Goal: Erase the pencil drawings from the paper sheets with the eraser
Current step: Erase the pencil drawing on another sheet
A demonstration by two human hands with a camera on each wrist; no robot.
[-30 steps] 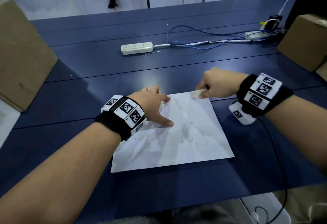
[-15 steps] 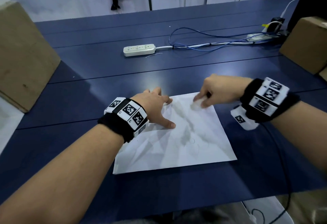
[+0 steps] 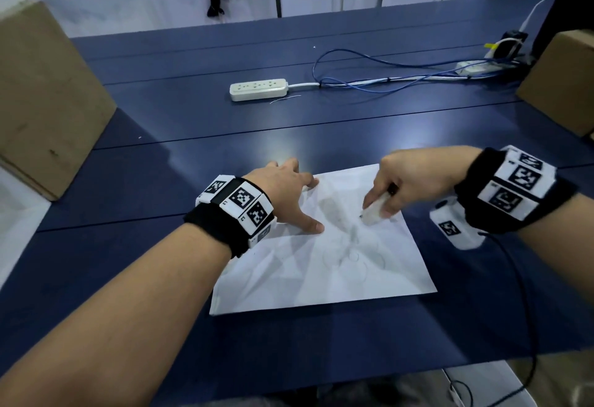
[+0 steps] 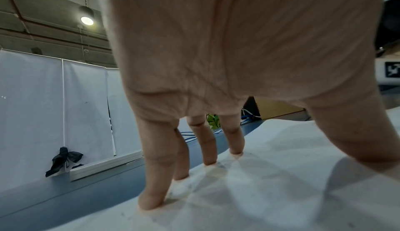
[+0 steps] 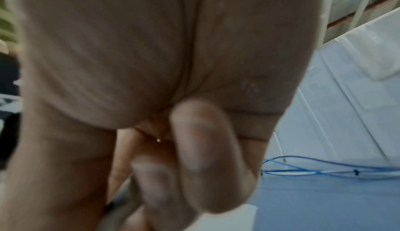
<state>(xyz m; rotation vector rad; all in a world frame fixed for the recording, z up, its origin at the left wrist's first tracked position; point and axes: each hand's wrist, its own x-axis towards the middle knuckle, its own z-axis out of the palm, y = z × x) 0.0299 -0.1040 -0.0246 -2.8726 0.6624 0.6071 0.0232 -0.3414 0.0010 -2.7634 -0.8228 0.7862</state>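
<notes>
Dark blue desk (image 3: pixel 193 162) carried one creased paper sheet (image 3: pixel 321 271) with faint pencil circles. Left hand (image 3: pixel 286 194) lay spread, straight fingertips (image 4: pixel 151 204) pressing the sheet's left part. Right hand (image 3: pixel 414 181) pinched a white eraser (image 3: pixel 373 212), its tip on the sheet's upper middle. Power strip (image 3: pixel 258 89) and cardboard boxes (image 3: pixel 41 94) stood behind.

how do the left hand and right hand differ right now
The left hand is spread, straight fingertips pressing the paper sheet flat; the right hand is curled, pinching the eraser. The left holds nothing; the right works the eraser on the sheet. Both wear marker wristbands.
</notes>
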